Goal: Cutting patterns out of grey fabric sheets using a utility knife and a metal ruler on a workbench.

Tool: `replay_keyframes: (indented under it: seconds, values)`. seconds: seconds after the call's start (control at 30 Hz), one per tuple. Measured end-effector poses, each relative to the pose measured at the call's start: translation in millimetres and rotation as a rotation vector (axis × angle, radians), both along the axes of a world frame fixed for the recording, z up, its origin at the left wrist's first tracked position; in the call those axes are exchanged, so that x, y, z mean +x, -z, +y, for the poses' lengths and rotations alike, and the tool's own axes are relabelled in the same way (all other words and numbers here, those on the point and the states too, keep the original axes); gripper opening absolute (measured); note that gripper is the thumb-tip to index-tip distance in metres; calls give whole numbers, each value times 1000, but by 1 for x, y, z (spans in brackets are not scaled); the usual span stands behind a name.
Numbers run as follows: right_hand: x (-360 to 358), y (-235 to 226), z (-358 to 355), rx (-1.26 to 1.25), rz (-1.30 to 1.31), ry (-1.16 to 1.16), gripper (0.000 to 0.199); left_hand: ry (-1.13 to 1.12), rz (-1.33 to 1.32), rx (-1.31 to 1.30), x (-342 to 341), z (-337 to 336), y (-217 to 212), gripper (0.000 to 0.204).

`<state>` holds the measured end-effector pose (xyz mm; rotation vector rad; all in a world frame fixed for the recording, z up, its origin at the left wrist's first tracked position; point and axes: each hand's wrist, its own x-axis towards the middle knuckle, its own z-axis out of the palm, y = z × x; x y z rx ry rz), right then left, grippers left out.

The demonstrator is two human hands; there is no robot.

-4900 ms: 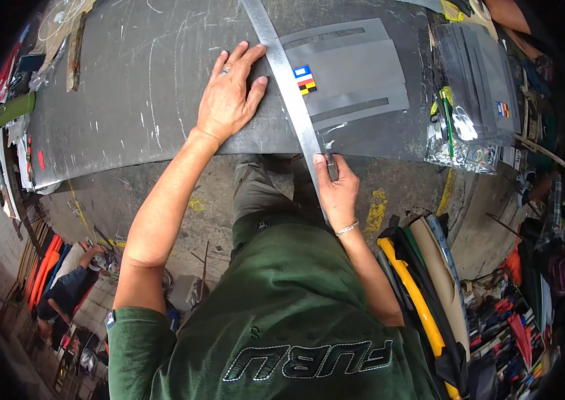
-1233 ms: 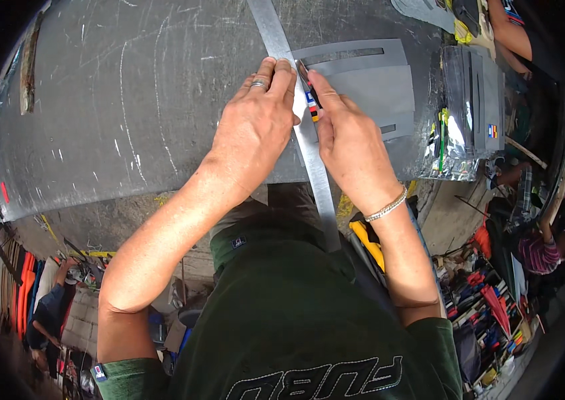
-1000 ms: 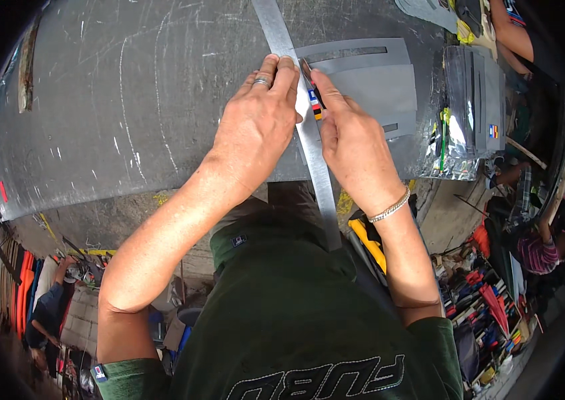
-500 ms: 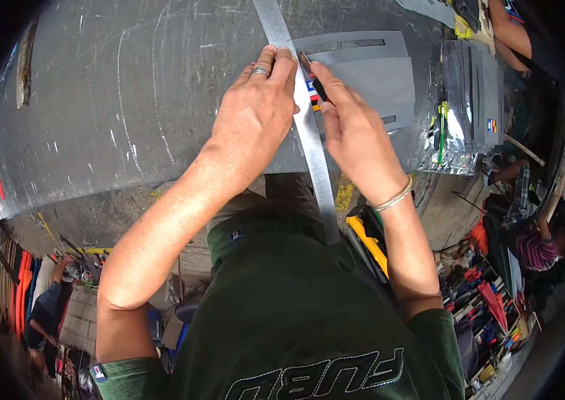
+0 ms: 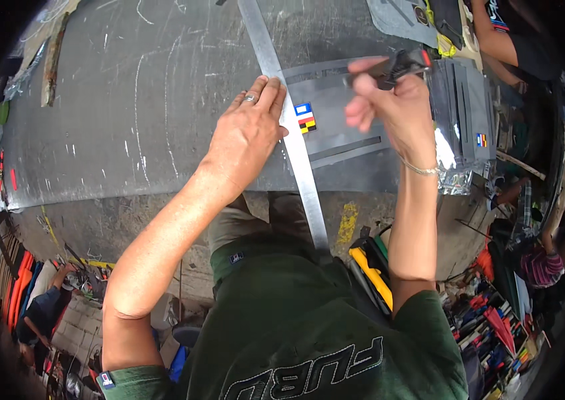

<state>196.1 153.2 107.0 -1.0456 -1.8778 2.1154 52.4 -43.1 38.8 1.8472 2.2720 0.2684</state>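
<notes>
My left hand (image 5: 249,133) lies flat across a long metal ruler (image 5: 300,152), its fingertips pressing near the far part of the ruler. Under the ruler's right side is a grey sheet (image 5: 336,137) with dark slots and a small multicoloured flag patch (image 5: 305,117) beside the ruler's edge. My right hand (image 5: 399,110) is raised over the right part of the sheet, partly smeared by motion. It grips a black cutter knife (image 5: 408,63) with a red end; the blade cannot be made out.
A scratched dark worktable (image 5: 96,120) spreads to the left, with a wooden strip (image 5: 52,60) on it. Clear-wrapped grey sheets (image 5: 459,127) lie at the right. Another person's arm (image 5: 492,37) is at the far right. A black and yellow object (image 5: 372,277) is beside my waist.
My right hand has lifted the cutter knife away from the ruler's edge and moved right, uncovering the flag patch. My left hand remains on the ruler. The view has shifted slightly.
</notes>
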Motion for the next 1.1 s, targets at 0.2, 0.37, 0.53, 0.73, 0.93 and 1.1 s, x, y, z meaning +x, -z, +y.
replay_keyframes:
  seconds: [0.2,0.37,0.53,0.73,0.93,1.1]
  values:
    - [-56,14,13,911,154,25,20,4,-4,14,1,1,-1,65]
    - [-95,45,11,407,683,-53,29,-11,-7,14,0,-2,-1,65]
    - [-121,105,9,-219,383,150,56,-2,-15,18,2,3,-1,65]
    - [-134,115,-5,-200,327,155,58,-20,-13,3,1,1,0,64]
    - [-142,119,-7,-138,278,168,63,-23,-12,12,2,1,1,65]
    - [-142,115,-9,-107,267,176,63,-21,-20,22,1,0,1,65]
